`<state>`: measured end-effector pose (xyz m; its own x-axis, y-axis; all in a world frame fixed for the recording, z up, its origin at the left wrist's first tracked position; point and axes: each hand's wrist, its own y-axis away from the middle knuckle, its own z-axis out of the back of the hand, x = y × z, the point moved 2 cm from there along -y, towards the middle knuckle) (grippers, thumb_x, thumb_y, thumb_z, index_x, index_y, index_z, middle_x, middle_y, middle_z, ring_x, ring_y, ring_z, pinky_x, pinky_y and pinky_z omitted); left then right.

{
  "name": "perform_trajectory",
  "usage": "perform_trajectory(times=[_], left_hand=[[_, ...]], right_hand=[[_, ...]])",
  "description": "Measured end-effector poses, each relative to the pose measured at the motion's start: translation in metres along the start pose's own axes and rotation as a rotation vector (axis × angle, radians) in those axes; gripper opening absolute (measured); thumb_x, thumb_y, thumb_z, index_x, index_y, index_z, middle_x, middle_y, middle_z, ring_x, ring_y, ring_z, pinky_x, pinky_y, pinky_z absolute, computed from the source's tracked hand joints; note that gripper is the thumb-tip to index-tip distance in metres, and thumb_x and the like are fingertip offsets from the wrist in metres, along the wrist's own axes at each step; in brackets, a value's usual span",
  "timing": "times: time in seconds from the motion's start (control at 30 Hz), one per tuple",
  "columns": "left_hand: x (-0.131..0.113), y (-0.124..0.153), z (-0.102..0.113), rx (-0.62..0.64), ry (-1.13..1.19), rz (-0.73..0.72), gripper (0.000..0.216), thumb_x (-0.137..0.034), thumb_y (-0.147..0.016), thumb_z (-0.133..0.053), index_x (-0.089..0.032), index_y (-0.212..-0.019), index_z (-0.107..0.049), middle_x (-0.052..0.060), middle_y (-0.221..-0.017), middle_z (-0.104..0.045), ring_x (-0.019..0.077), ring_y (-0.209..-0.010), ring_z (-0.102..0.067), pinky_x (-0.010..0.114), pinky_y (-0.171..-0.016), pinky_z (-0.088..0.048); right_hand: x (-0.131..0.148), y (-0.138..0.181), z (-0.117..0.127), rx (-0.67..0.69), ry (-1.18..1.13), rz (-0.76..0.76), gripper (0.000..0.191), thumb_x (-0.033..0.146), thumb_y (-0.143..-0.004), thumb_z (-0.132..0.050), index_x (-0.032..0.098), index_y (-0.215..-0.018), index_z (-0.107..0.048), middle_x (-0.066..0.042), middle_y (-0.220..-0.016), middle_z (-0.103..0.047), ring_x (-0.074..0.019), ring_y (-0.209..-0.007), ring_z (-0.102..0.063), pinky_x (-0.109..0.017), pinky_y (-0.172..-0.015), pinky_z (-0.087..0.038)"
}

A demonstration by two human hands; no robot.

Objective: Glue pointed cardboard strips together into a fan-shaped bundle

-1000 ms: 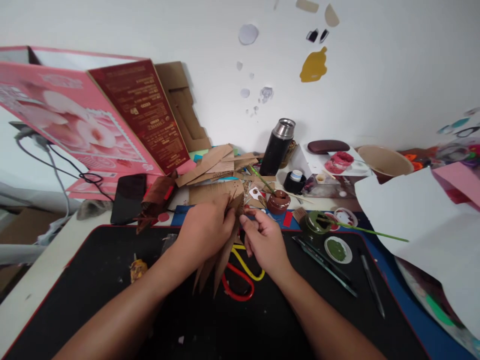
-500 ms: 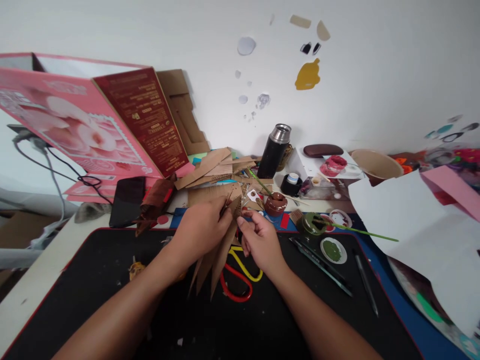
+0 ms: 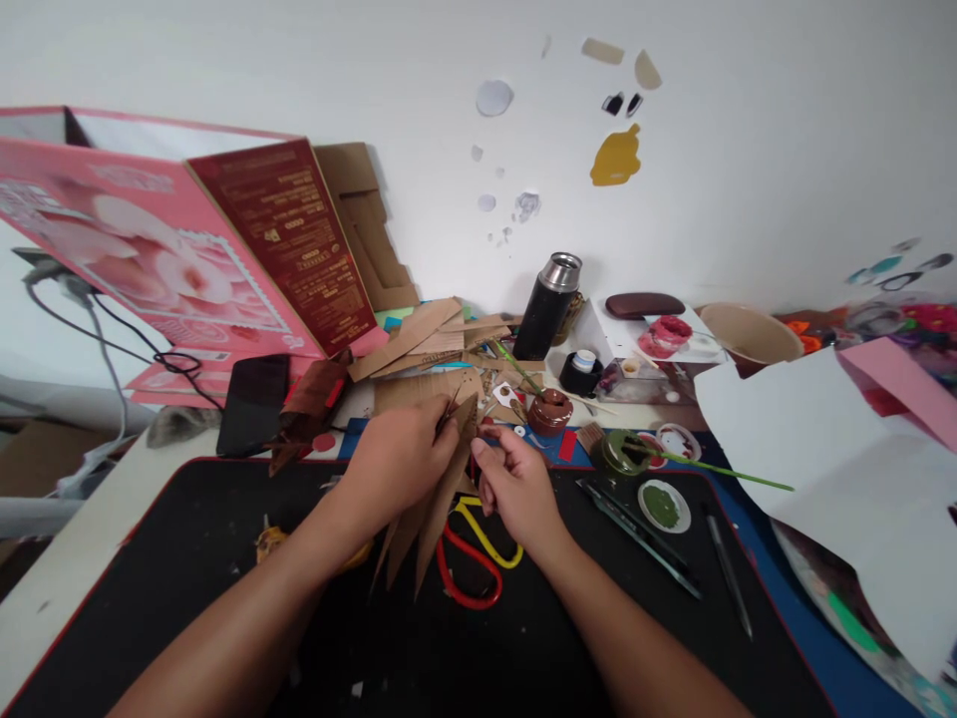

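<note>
My left hand (image 3: 400, 459) is closed around a bundle of brown cardboard pieces (image 3: 441, 509), whose long pointed ends hang down toward me. A short dark tip shows above its fingers; I cannot tell what it belongs to. Close by on the right, my right hand (image 3: 523, 491) has its thumb and bent fingers drawn together near the cardboard's edge. Whatever those fingers pinch is too small or hidden to make out. Beneath the hands lie scissors (image 3: 470, 604) with one red and one yellow handle loop, their blades hidden behind the cardboard and hand.
A black mat (image 3: 449, 658) covers the near table. Behind the hands are cardboard scraps (image 3: 419, 344), a brown paint jar (image 3: 550, 412) and a black thermos (image 3: 544, 314). To the right sit a green paint jar (image 3: 626, 454), a green-filled lid (image 3: 664, 507) and pens (image 3: 639, 538).
The camera view has shifted very slightly. Both hands keep almost the same pose at the cardboard, with only a tiny shift of the pieces and scissors handles.
</note>
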<state>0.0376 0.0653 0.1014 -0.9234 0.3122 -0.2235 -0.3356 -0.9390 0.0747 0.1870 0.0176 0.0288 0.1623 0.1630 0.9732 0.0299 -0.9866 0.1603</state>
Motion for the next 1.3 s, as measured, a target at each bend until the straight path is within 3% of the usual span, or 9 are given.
perform_trajectory(times=[0.37, 0.6, 1.3], left_hand=[[-0.004, 0.001, 0.002, 0.028, -0.011, -0.011, 0.027, -0.027, -0.106, -0.047, -0.018, -0.109, -0.072, 0.012, -0.095, -0.081, 0.0295, -0.086, -0.076, 0.036, -0.070, -0.046], [-0.006, 0.002, 0.004, 0.045, 0.034, -0.030, 0.023, -0.024, -0.105, -0.048, -0.018, -0.100, -0.070, 0.011, -0.092, -0.079, 0.0268, -0.083, -0.074, 0.034, -0.070, -0.045], [-0.014, 0.004, 0.006, 0.048, 0.022, -0.025, 0.023, -0.022, -0.106, -0.046, -0.017, -0.101, -0.068, 0.014, -0.097, -0.079, 0.0271, -0.088, -0.075, 0.035, -0.072, -0.047]], right_hand=[[-0.002, -0.002, 0.001, -0.034, 0.020, 0.012, 0.042, 0.059, -0.091, -0.071, 0.019, -0.102, -0.063, 0.012, -0.043, -0.048, -0.0110, -0.034, -0.042, -0.022, -0.039, -0.032], [-0.001, -0.003, 0.002, -0.017, 0.021, 0.014, 0.045, 0.064, -0.090, -0.073, 0.020, -0.097, -0.064, 0.012, -0.041, -0.046, -0.0111, -0.032, -0.040, -0.023, -0.037, -0.031], [0.003, 0.000, 0.002, 0.006, -0.009, 0.018, 0.040, 0.058, -0.092, -0.072, 0.020, -0.098, -0.061, 0.014, -0.041, -0.044, -0.0098, -0.030, -0.038, -0.021, -0.036, -0.028]])
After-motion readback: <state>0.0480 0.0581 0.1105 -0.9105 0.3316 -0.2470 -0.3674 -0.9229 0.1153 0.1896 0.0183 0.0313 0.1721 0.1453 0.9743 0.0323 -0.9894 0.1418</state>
